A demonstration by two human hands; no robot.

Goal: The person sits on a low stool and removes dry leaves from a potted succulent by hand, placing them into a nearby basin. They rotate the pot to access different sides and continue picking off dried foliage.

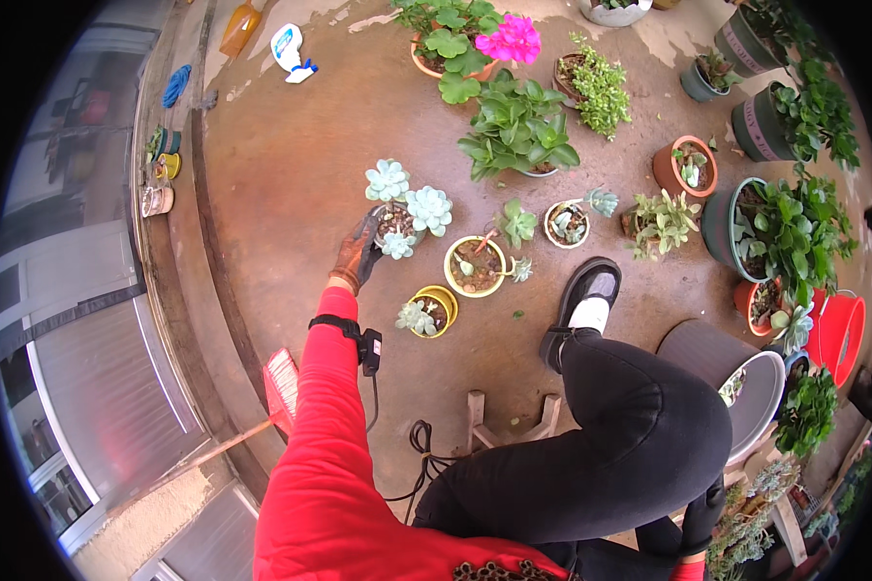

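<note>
My left hand (360,247), in a brown and black glove, is closed around the side of a small pot (401,222) that holds a pale blue-green rosette succulent (429,210). My right hand (703,508), in a dark glove, is low at the right beside my leg; its fingers are mostly hidden. Near the held pot are a yellow pot (447,309) with a small succulent, a pale yellow round pot (474,292) with leggy succulents, and a white pot (567,243). Behind them a broad-leaved green plant (519,127) stands on the wet floor.
Green pots (719,229) and terracotta pots (668,163) line the right, with a red bucket (854,338) and a large grey pot (697,348) on its side. A spray bottle (288,51) lies at the upper left. A red broom (282,385) leans near my left arm. A cable (425,457) trails beside wooden legs (476,417).
</note>
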